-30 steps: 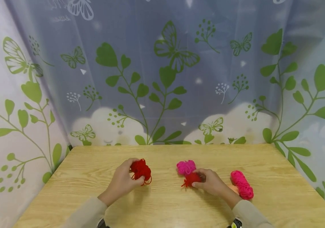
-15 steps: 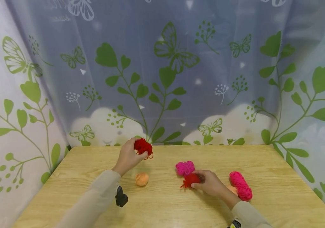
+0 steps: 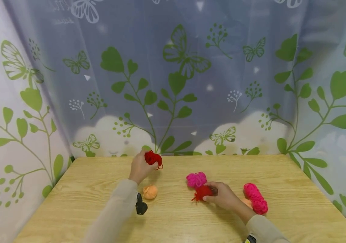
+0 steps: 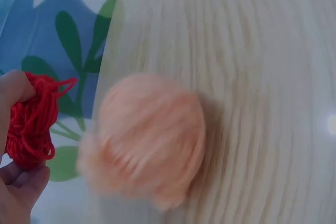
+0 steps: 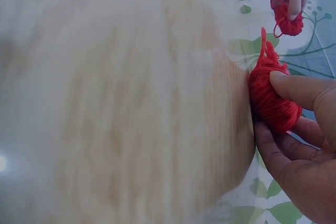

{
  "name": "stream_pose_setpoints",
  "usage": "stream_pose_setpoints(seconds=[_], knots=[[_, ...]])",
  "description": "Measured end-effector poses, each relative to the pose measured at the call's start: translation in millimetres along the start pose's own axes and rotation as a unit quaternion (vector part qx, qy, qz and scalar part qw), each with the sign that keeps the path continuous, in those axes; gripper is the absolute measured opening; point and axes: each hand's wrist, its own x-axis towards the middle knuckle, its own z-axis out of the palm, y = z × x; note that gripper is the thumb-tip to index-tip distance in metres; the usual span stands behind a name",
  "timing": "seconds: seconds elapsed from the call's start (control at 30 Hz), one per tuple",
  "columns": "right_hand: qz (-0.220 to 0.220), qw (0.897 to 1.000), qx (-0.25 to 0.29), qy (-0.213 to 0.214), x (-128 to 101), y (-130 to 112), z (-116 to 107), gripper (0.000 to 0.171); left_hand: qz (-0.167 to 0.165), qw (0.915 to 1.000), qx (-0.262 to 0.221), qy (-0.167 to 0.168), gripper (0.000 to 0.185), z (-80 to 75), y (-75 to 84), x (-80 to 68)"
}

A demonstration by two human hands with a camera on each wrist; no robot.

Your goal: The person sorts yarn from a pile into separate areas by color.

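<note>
Your left hand pinched a dark red yarn bundle near the desk's far edge, your right hand gripped a red yarn ball mid-desk; firm, gentle holds would have suited these loose strands.

- The small dark red bundle of yarn pinched in the left hand looked like soft, matt wool with loose strands.
- The red tuft of yarn under the fingers of the right hand was fuzzy and matt.
- The round peach ball of yarn had a fluffy, dull surface.
- The bright pink knot of yarn and the long pink skein of yarn were woolly and matt.
- The pale wooden table showed smooth grain with a faint sheen.
- The leaf-printed blue curtain was thin, smooth cloth.
- The beige sleeves were soft matt fabric.
</note>
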Motion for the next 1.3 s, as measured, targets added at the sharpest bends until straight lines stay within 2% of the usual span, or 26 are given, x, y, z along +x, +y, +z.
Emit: stream_pose_setpoints(seconds=[0.23, 0.4, 0.57, 0.7, 1.0, 1.3], knots=[[-0.004, 1.000, 0.002, 0.003, 0.4, 1.8, 0.3, 0.048, -0.049, 0.9984, -0.030, 0.005, 0.055, 16.2, -18.7, -5.8], [-0.007, 1.000, 0.004, 0.001, 0.3, 1.6, 0.2, 0.048, -0.066, 0.9975, -0.021, -0.012, 0.055, 22.8, -28.9, -10.8], [-0.004, 1.000, 0.006, -0.003, -0.1, 0.1, -0.3, 0.048, -0.057, 0.9979, 0.002, -0.032, 0.055, 24.4, -32.0, -13.2], [-0.002, 1.000, 0.006, -0.003, -0.2, 0.2, -0.7, 0.048, -0.047, 0.9979, 0.003, -0.046, 0.056, 24.1, -33.2, -12.4], [-0.007, 1.000, 0.000, 0.002, -1.5, 0.4, -0.2, 0.046, -0.054, 0.9963, -0.018, -0.065, 0.059, 24.3, -41.1, -13.3], [0.012, 1.000, 0.019, 0.003, -7.4, -4.5, -1.4, 0.051, -0.064, 0.9936, -0.046, -0.081, 0.061, 18.6, -40.7, -16.2]])
